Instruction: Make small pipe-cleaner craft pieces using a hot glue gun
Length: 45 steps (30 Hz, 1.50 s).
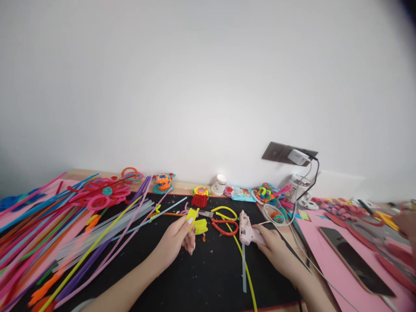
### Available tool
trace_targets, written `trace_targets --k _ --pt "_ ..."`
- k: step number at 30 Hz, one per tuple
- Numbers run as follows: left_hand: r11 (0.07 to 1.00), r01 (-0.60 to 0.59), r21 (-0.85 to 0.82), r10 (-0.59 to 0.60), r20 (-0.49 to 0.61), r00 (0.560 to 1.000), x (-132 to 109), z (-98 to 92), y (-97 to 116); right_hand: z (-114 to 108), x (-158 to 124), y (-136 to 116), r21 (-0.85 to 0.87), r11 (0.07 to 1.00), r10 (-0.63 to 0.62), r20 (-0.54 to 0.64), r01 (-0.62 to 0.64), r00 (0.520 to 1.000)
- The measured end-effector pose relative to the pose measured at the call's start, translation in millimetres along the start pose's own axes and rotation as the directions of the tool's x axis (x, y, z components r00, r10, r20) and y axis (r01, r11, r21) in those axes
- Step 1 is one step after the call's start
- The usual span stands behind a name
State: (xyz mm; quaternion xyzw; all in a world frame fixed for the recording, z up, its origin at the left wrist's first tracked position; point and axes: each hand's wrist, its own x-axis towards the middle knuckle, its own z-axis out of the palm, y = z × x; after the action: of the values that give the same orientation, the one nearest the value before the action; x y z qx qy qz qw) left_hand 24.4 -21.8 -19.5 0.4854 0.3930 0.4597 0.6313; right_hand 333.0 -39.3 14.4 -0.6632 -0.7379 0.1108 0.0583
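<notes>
In my left hand (182,236) is a small yellow pipe cleaner piece (192,218), pinched between thumb and fingers. A second yellow pipe cleaner piece (201,226) lies on the black mat (201,277) just beside those fingers. My right hand (269,242) is wrapped round the handle of a pale pink glue gun (247,232), nozzle pointing up and away. A translucent glue stick (244,268) hangs from the gun's rear. Between the hands lie scissors (224,227) with one yellow and one red handle loop.
Many coloured pipe cleaners (42,242) are spread at the left. Finished fuzzy pieces (163,183) and a paper cup (219,184) stand along the wall. A white cable (295,203) loops right of the glue gun. A phone (355,260) rests on pink sheets; another person's hand (407,223) is at far right.
</notes>
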Motion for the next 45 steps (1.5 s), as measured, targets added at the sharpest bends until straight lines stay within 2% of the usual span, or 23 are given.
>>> trace_targets --k 6,11,14,16,17,19,22,26,29,33,40,45 --pt "1.0 0.004 -0.011 -0.004 -0.001 1.0 -0.2 -0.2 -0.7 -2.8 2.4 3.6 -0.074 0.997 -0.037 -0.042 0.034 0.998" --pt "1.0 -0.006 -0.01 0.006 -0.001 1.0 -1.3 0.6 0.4 -14.8 4.6 2.5 -0.085 0.995 -0.055 -0.039 0.051 0.998" --pt "1.0 -0.009 -0.015 0.009 0.004 1.0 -1.3 0.8 -0.3 -23.1 11.6 -9.3 -0.083 0.993 -0.091 -0.151 0.079 0.984" --pt "1.0 -0.007 -0.018 0.007 0.007 1.0 -1.3 1.0 -1.1 -24.9 20.2 -23.9 -0.058 0.989 -0.146 -0.222 0.137 0.964" --pt "1.0 -0.005 -0.019 0.005 0.008 1.0 -1.4 1.1 -1.4 -24.0 25.7 -32.6 -0.044 0.981 -0.194 -0.218 0.188 0.957" --pt "1.0 -0.002 -0.023 0.002 0.008 1.0 -1.3 1.1 -1.8 -18.9 38.1 -50.7 -0.055 0.963 -0.268 -0.144 0.262 0.953" --pt "1.0 -0.004 -0.022 0.004 -0.005 1.0 -0.5 1.2 -0.7 -6.4 57.4 -73.7 -0.238 0.926 -0.292 0.04 0.293 0.955" --pt "0.999 -0.012 -0.039 0.011 -0.048 0.999 0.8 1.5 4.4 6.3 76.3 -88.4 -0.302 0.902 -0.292 0.097 0.307 0.952" --pt "0.998 -0.034 -0.052 0.029 -0.106 0.994 1.2 1.2 8.3 6.3 83.0 -91.1 -0.325 0.883 -0.315 0.128 0.339 0.941" --pt "0.995 -0.073 -0.064 0.061 -0.178 0.982 0.6 -1.0 11.9 -6.0 86.4 -93.8 -0.339 0.87 -0.335 0.128 0.358 0.934" --pt "0.987 -0.152 -0.043 0.132 -0.3 0.945 -0.9 -3.3 18.5 -46.6 79.4 -96.8 -0.364 0.871 -0.334 0.053 0.33 0.941" --pt "0.985 -0.171 -0.02 0.158 -0.288 0.945 -1.3 -3.7 17.8 -71.8 62.4 -83.9 -0.352 0.897 -0.28 0.019 0.269 0.96"
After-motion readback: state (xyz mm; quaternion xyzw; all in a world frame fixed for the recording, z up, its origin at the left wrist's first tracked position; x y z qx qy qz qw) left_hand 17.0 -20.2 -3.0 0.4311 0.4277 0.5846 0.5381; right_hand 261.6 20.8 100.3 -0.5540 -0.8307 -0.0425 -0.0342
